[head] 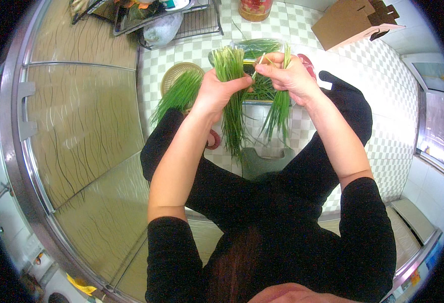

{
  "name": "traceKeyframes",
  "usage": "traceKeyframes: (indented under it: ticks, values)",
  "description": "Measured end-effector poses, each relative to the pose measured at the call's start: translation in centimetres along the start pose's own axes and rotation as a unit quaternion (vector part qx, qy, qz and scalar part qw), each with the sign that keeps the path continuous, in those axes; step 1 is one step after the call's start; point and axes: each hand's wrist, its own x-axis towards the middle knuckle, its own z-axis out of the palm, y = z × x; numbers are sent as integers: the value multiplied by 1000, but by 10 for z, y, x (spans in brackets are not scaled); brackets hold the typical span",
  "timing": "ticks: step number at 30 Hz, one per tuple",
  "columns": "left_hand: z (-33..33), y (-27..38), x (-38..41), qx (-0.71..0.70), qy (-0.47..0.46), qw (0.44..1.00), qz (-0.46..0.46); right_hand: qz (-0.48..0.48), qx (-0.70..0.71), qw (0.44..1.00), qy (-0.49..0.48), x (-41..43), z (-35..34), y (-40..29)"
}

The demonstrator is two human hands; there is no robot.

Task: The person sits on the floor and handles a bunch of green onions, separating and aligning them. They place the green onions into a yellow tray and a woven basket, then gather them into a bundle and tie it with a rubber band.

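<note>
My left hand [222,89] grips a thick bundle of garlic chives [233,117], pale cut ends up and green leaves hanging down. Close to its right, my right hand [288,77] holds a thinner bunch of chives [281,113] against the palm, with a pale stalk between thumb and forefinger. Behind and below both hands, a shallow container [260,102] holds loose chives, partly hidden. More chives lie in a clear plastic package [260,46] beyond it. To the left, another pile of chives [182,89] rests in a round woven-look basket [168,77].
A grey-green plastic stool [265,163] shows between my legs. A wire rack [203,28] with a plastic bag [163,30] stands at the back left, a red-labelled jar [255,9] at the back, and a cardboard box [343,22] at the back right. Cabinet doors [82,106] line the left.
</note>
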Motion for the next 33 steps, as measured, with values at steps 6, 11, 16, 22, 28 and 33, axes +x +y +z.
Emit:
traceKeyframes:
  ticks: [6,11,16,22,28,33]
  values:
    - [-2,-3,3,56,-5,998,21,-13,79,997,-4,-1,-4,-2]
    - [-2,-3,0,59,-9,998,9,-73,128,985,85,7,-29,-13]
    - [-5,-3,1,40,3,999,-1,-44,-61,994,83,-3,-5,-7]
    - [-1,-9,7,34,-5,999,28,-118,-181,974,65,8,2,25]
    - [-2,-2,5,11,-34,999,17,-164,-250,953,46,5,-1,12]
    - [0,-1,4,-3,-51,999,6,-208,-295,933,11,-1,-1,0]
